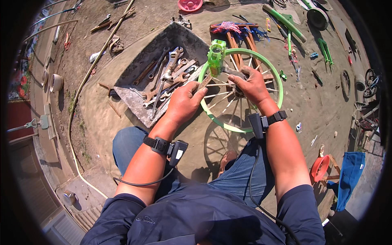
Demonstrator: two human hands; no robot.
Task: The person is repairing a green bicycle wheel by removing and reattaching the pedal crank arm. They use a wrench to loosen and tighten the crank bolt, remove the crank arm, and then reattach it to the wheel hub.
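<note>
The fingers of the left hand (183, 102) are closed narrowly on a flat brownish tool (206, 81), perhaps a rusty spanner, whose upper end reaches the foot of the green pedal (216, 55). The fingers of the right hand (254, 86) are wrapped around a short grey arm (232, 72), probably a crank, which runs left toward that same foot. The pedal is in the upper middle of the frame, held up above the ground between the hands and the tray.

As far as one can judge, the pedal is already set at the end of the arm and the joint is being worked with the tool; how tight it is cannot be told, since the fingers and the tool hide the thread.

Just behind the right hand is the green-rimmed wheel (278, 75), spoked, with no tyre visible on it, so that part looks unfinished. To the left, the grey metal tray (143, 47) holds loose wrenches (173, 61). Farther out, a green fork (325, 51) and a green tube (285, 23) lie apart at the upper right of the frame, apparently not yet fitted to anything, and a thin tyre (346, 84) lies near the right edge.
</note>
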